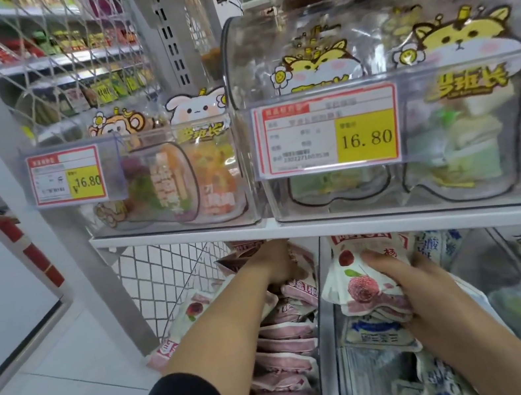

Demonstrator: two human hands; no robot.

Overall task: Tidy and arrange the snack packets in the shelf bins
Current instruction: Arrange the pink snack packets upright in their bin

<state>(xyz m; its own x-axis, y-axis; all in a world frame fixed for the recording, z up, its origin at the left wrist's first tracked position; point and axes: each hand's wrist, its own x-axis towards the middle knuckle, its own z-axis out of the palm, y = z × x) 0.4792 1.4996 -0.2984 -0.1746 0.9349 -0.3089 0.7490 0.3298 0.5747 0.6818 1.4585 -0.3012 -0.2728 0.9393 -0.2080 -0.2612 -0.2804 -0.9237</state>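
My right hand (416, 277) grips a small bundle of white and pink packets printed with a red fruit (362, 287), held above a clear bin of blue and white packets (377, 333). My left hand (276, 264) reaches deep into the lower left bin (322, 378), under the white shelf board, among a stack of pink packets (286, 349). Its fingers are hidden behind the packets, so its hold is unclear. One pink packet (189, 314) hangs over the bin's left side.
The white shelf board (326, 225) above carries two clear bins (179, 177) (398, 138) of cartoon-printed snack bags with 16.80 price tags. A white wire mesh panel (162, 280) closes the shelf's left end. A red fire extinguisher (6, 224) stands left, over white floor tiles.
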